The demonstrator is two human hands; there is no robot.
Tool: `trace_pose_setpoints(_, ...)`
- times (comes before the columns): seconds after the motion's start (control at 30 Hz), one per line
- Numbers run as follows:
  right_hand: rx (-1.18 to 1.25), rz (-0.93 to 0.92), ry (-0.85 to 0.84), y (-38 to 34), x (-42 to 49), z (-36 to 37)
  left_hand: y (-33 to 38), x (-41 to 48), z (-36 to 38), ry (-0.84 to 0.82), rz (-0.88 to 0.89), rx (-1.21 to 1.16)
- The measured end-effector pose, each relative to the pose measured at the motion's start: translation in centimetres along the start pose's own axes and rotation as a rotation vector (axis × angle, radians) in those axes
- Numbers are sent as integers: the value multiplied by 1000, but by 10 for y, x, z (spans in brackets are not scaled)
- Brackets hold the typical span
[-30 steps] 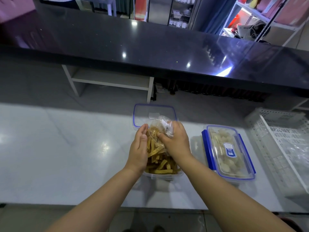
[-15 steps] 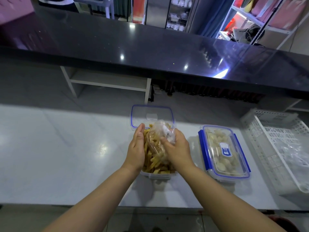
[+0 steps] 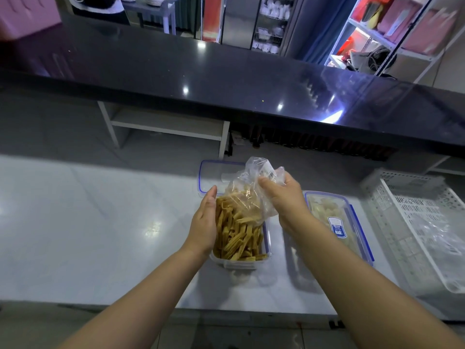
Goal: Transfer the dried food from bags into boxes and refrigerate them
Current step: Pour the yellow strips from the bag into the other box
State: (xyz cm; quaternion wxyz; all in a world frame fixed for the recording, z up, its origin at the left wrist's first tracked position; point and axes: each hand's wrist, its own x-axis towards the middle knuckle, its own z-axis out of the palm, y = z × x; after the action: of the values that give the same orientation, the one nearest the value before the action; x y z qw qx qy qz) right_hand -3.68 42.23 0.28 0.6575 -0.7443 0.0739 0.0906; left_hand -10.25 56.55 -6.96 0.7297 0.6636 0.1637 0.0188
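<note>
Now, the right hand (image 3: pixel 286 197) pinches the crumpled clear plastic bag (image 3: pixel 251 187) in curled fingers, holding it tilted over the clear rectangular plastic box (image 3: pixel 239 263). The box sits near the front edge of the glossy white counter (image 3: pixel 88 222). Tan dried strips (image 3: pixel 239 239) are heaped inside it, some under the bag's mouth. The left hand (image 3: pixel 205 222), fingers straight and pressed together, lies flat against the heap's left side. Behind the box a blue-rimmed clear lid (image 3: pixel 214 172) lies flat. Toward the right edge sit a closed clear box with blue clasps (image 3: pixel 337 222) and a white perforated plastic basket (image 3: pixel 415 222). A shiny black ledge (image 3: pixel 226 79) runs along the back edge, with white metal shelving (image 3: pixel 377 34) in the room beyond.
</note>
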Motion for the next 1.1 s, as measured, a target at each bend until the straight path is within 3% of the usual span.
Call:
trace_pose_setpoints(0.57, 536, 252, -43, -4, -26, -41, 38, -15, -7, -28, 87, 121)
trace_pose_setpoints(0.7, 583, 248, -40, 1, -32, -40, 58, -26, 4, -54, 224, 227)
trace_pose_setpoints(0.87, 699, 262, -46, 12, -41, -32, 67, -43, 28, -122, 242, 251)
trace_pose_setpoints(1.1, 836, 229, 5, 24, -47, -49, 77, -44, 35, -40, 348, 204)
